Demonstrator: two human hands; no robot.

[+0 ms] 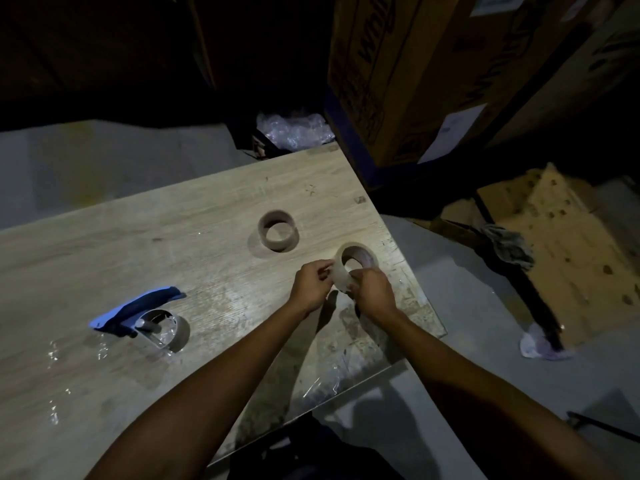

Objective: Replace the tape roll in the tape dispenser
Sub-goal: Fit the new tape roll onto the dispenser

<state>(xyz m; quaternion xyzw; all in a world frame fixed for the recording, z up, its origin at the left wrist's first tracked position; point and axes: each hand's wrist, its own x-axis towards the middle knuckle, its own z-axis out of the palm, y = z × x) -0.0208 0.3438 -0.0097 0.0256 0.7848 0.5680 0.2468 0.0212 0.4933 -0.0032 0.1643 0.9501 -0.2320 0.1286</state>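
I hold a roll of clear tape [346, 258] on edge, just above the right part of the wooden table [173, 230]. My right hand [372, 294] grips its lower rim. My left hand [311, 285] pinches the roll's left side with its fingertips. A bare brown cardboard core [278, 230] lies flat on the table behind the roll. The tape dispenser [142, 315], with a blue handle and a metal frame, lies on its side at the left with no roll on its spindle.
Stacked cardboard boxes [415, 81] stand at the back right, close to the table's corner. Bubble wrap [294, 129] lies behind the table's far edge. Flattened cardboard [561, 244] and a dark pole lie on the floor at the right. Scraps of clear tape stick to the table's front.
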